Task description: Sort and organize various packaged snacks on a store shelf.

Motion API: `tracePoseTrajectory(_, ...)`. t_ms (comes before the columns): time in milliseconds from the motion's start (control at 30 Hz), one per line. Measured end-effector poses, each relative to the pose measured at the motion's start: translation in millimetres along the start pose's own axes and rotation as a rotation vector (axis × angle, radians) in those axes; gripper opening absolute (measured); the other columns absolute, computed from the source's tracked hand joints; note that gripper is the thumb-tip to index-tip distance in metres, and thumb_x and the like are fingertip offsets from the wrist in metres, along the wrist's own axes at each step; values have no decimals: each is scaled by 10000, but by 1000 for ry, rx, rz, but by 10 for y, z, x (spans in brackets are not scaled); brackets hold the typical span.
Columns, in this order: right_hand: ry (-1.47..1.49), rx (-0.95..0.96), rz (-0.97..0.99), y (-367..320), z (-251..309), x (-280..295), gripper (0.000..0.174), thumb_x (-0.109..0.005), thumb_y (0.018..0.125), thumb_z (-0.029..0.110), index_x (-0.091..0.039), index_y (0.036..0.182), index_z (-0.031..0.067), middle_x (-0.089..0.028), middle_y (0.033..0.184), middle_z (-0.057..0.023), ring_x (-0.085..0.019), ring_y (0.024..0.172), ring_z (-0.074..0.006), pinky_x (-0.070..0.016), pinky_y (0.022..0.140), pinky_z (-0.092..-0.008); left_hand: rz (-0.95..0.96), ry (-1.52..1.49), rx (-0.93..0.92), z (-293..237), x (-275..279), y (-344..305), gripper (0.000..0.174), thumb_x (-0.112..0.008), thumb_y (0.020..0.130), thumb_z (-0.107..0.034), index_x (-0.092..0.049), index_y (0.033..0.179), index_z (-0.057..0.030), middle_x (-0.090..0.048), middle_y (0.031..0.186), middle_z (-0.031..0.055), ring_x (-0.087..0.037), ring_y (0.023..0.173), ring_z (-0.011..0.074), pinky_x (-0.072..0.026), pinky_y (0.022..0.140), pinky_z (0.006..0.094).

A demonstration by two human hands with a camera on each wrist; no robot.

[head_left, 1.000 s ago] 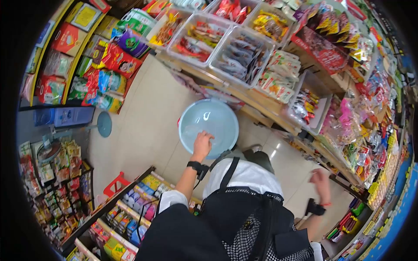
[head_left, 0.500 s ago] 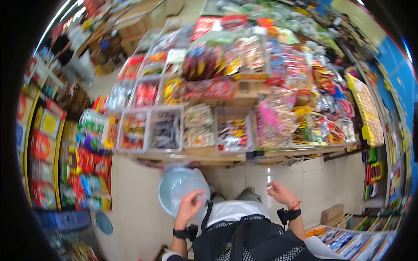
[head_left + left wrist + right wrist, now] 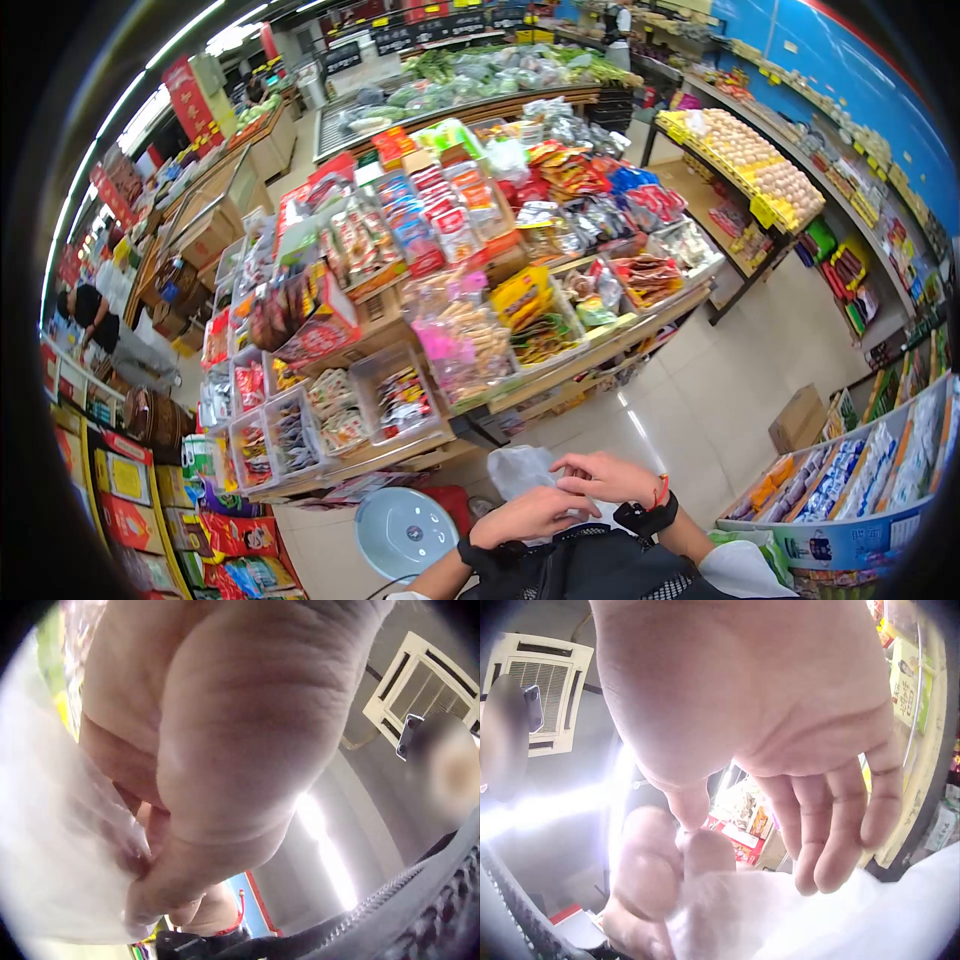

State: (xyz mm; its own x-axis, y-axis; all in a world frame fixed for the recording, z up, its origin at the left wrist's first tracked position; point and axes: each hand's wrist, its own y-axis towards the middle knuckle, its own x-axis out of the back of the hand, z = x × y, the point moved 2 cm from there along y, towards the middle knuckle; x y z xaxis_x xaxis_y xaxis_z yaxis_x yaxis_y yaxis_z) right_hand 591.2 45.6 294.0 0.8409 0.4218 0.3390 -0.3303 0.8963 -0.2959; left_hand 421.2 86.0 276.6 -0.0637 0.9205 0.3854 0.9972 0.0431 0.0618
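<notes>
My left hand [image 3: 535, 514] pinches a thin, translucent white plastic bag [image 3: 520, 469] between thumb and fingers. The bag hangs loosely in front of me and fills the left side of the left wrist view. Right beside it, my right hand [image 3: 610, 478] reaches across, its fingertips over the left hand. In the right wrist view, the right thumb meets the left fingertips, and the other fingers [image 3: 847, 825] extend loosely over the bag. Below and left of my hands, a light blue plastic basin [image 3: 392, 515] rests on the tiled floor.
A wide stand of packaged snacks in clear bins [image 3: 395, 395] is directly ahead. Egg trays [image 3: 750, 165] lie on a table at the right. A box of packets [image 3: 850, 490] stands near my right side, and bagged goods [image 3: 235, 535] line the left.
My view has swung up and right from the basin. The left hand has moved away from over the basin with the bag, and the right hand has come across to meet it.
</notes>
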Motion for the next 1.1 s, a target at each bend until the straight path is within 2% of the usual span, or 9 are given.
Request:
tracePoseTrajectory(67, 50, -10, -2, -196, -339, 102, 397, -531, 1012, 296, -576, 1293, 19, -700, 1006, -149, -668, 892, -231, -521, 811, -340, 82, -75, -89, -38, -87, 420, 355, -628, 876, -27, -662, 1216, -125, -685, 1147, 47, -649, 965, 236, -505, 844, 354)
tracePoseTrajectory(200, 273, -58, 35, -638, -749, 401, 391, -545, 1005, 253, -561, 1331, 39, -691, 1069, -122, -644, 943, -187, -511, 849, -318, 294, -229, 69, -216, -244, 994, 362, -639, 876, -21, -653, 1230, -96, -669, 1167, 65, -614, 1035, 212, -492, 882, 343)
tracePoseTrajectory(333, 433, -79, 60, -848, -1133, 539, 390, -566, 999, 271, -576, 1309, 34, -699, 1075, -149, -656, 945, -198, -523, 827, -324, 239, -252, -53, -65, -454, 1293, 379, -631, 868, 2, -629, 1237, -83, -653, 1181, 66, -607, 1102, 260, -485, 952, 374)
tracePoseTrajectory(433, 401, -106, 29, -804, -1321, 639, 371, -551, 1006, 290, -602, 1282, 47, -706, 1032, -143, -658, 918, -191, -522, 813, -318, 295, -246, 77, 40, -349, 1440, 403, -626, 849, 17, -623, 1238, -91, -643, 1208, 65, -597, 1137, 285, -475, 982, 396)
tracePoseTrajectory(633, 39, -152, 55, -622, -1518, 1117, 318, -555, 983, 231, -631, 1224, 38, -700, 1009, -157, -646, 846, -253, -515, 801, -334, 213, -213, 133, 233, 240, 1840, 427, -634, 806, 32, -652, 1215, -91, -671, 1182, 96, -618, 1093, 326, -493, 938, 407)
tracePoseTrajectory(733, 151, -108, 74, -514, -1331, 1545, 336, -542, 971, 248, -639, 1243, 76, -701, 1012, -185, -656, 875, -348, -511, 793, -387, 122, -247, 101, 399, 520, 2126, 418, -642, 796, 21, -649, 1205, -65, -690, 1112, 146, -653, 1010, 352, -513, 880, 408)
tracePoseTrajectory(867, 97, -92, 57, -401, -1321, 1885, 210, -588, 841, 172, -594, 961, 1, -639, 840, -194, -602, 746, -335, -472, 687, -401, 78, -323, 20, 638, 844, 2551, 286, -658, 880, -62, -661, 1166, -54, -703, 1008, 136, -673, 913, 307, -528, 820, 376)
tracePoseTrajectory(1000, 194, -141, -16, -346, -1382, 2273, 199, -571, 760, 105, -552, 928, 1, -590, 771, -169, -564, 689, -297, -452, 648, -376, 112, -332, 15, 710, 1146, 2982, 313, -654, 890, -72, -626, 1201, -48, -700, 1014, 137, -669, 929, 318, -526, 821, 388)
tracePoseTrajectory(1100, 211, -91, -301, -317, -1424, 2532, 175, -599, 823, 127, -587, 953, 10, -583, 717, -138, -569, 623, -251, -467, 625, -351, 40, -366, -34, 794, 1198, 3198, 335, -638, 888, -50, -611, 1222, -47, -690, 1071, 136, -667, 955, 320, -527, 834, 395)
